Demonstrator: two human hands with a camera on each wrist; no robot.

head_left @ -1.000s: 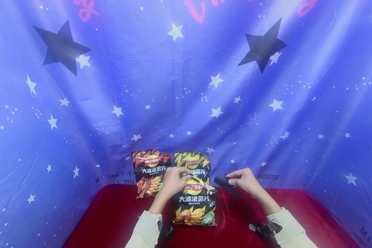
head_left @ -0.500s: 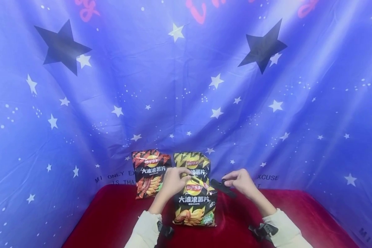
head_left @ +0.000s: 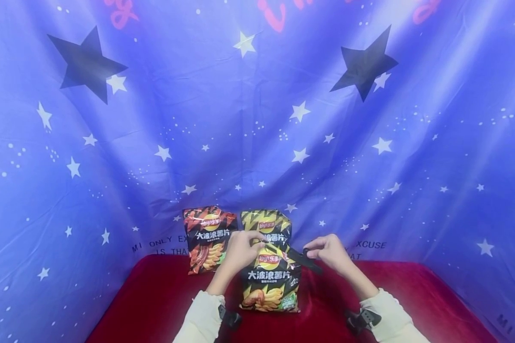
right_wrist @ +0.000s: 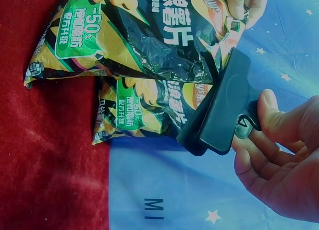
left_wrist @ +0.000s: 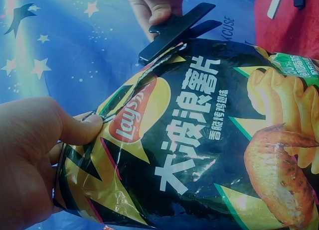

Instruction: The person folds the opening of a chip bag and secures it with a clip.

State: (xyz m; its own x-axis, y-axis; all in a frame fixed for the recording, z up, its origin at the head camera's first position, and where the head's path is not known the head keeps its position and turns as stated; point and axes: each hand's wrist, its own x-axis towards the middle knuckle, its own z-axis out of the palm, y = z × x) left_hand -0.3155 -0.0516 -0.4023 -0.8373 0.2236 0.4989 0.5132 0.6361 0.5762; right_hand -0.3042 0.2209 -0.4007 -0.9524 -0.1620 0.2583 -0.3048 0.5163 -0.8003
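Observation:
My left hand (head_left: pixel 242 252) pinches the top of a black and yellow potato chip bag (head_left: pixel 269 286) between thumb and fingers, and the bag hangs upright with its top edge folded over. My right hand (head_left: pixel 332 252) pinches the handles of a wide black bag clip (right_wrist: pixel 232 100). The clip's two long plates stand apart in the right wrist view. They meet the bag's upper right corner, and the left wrist view shows the clip (left_wrist: pixel 174 31) at the end of the folded edge. How far the edge lies between the plates is unclear.
Behind the held bag stands a second yellow and black chip bag (head_left: pixel 263 219), partly covered. A red and black chip bag (head_left: pixel 208 238) stands to its left. Both are near the back of the red cloth-covered table (head_left: pixel 154 305), before a blue starry curtain (head_left: pixel 223 119).
My right hand has moved left with the clip, bringing it from beside the bag to its upper right corner. The left hand and the bags have stayed in place.

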